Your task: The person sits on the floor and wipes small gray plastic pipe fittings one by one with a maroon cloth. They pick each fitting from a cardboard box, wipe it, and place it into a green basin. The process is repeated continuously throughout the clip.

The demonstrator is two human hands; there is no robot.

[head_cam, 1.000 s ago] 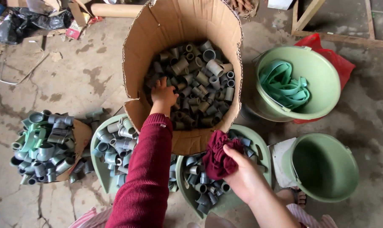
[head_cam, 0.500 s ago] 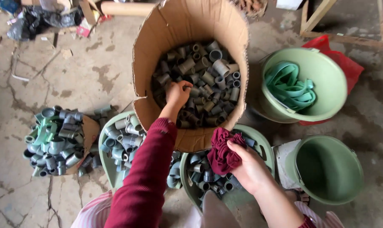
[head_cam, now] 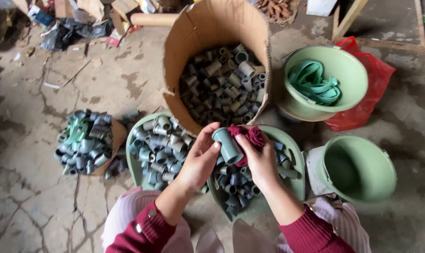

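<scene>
1. Left hand closed around a short grey-green pipe fitting, fingers wrapped along its left side, open end tilted up and to the left.
2. Right hand pinched shut on a dark red rag, pressing the cloth against the fitting's right side.
3. Fitting thus caught between both hands, touching each, just in front of the near rim of the cardboard drum.
4. Drum standing on the concrete floor, filled with more grey fittings.
5. Directly beneath the hands, two shallow green basins: the left basin heaped with fittings, the right basin partly filled.
6. Further left, well apart from the hands, a loose pile of fittings on a scrap of cardboard.
7. To the right, an empty green bucket; beyond it, near the drum, a green bowl holding coiled teal strips, with a red plastic bag behind.
</scene>
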